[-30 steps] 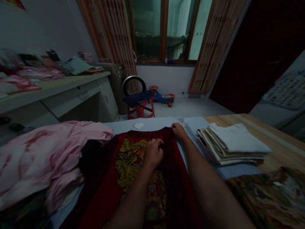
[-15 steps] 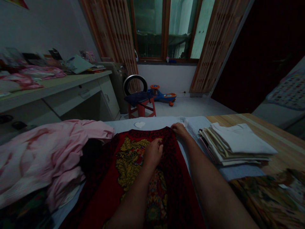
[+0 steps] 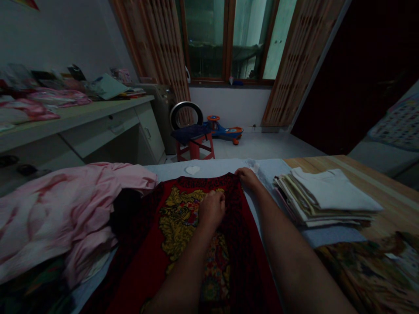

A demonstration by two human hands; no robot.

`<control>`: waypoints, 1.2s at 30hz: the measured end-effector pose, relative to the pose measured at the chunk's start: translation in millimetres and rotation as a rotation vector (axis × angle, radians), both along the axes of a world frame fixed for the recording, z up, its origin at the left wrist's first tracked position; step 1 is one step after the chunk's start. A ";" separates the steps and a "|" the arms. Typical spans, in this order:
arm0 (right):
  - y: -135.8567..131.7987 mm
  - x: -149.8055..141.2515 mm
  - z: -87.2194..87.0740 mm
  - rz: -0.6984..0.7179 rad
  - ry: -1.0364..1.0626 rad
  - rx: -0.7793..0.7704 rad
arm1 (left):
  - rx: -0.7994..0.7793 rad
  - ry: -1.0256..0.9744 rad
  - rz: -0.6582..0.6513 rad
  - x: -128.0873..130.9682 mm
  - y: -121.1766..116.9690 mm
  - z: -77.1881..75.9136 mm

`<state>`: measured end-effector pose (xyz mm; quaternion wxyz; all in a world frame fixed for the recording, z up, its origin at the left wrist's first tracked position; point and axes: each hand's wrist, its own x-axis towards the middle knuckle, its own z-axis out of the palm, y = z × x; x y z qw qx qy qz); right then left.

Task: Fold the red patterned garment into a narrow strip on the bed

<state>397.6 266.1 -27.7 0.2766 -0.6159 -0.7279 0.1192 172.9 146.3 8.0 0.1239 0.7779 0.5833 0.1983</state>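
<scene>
A red top (image 3: pixel 137 261) with a yellow leaf pattern and dark patterned sides lies spread on a light blue cloth (image 3: pixel 222 165). My left hand (image 3: pixel 212 209) rests on its upper front, right of the yellow motif, fingers curled together at the fabric. At the top's far right corner, my right hand (image 3: pixel 248 178) pinches the edge between thumb and fingers. What lies under the left fingertips is hidden.
Pink cloth (image 3: pixel 85 196) is heaped at the left, with a black piece (image 3: pixel 126 211) beside it. Folded clothes (image 3: pixel 330 192) are stacked on the right, nearer me a brown patterned garment (image 3: pixel 366 274). Past the table's far edge stands a red stool (image 3: pixel 194 150).
My left hand has shifted very slightly, its fingers curling a little more over the fabric. The right hand stays at the top's corner.
</scene>
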 end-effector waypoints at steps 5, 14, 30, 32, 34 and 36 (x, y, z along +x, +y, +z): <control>0.1 -0.5 0.5 -0.017 0.001 -0.008 | 0.051 0.006 -0.017 0.3 -1.4 -1.3; -2.2 3.5 5.2 -0.005 0.149 -0.024 | 0.094 -0.019 0.035 0.4 -3.2 5.6; -1.7 -0.5 1.3 -0.063 0.210 -0.024 | 0.088 0.038 -0.082 5.5 -2.4 -4.5; -2.6 -0.1 1.7 -0.052 0.194 -0.027 | 0.085 0.018 -0.084 5.5 -1.8 -5.4; -3.7 0.7 2.2 -0.036 0.178 -0.033 | 0.079 0.011 -0.092 5.5 -1.9 -5.5; -4.5 1.2 2.7 -0.016 0.162 -0.043 | 0.070 0.018 -0.095 5.5 -2.4 -5.3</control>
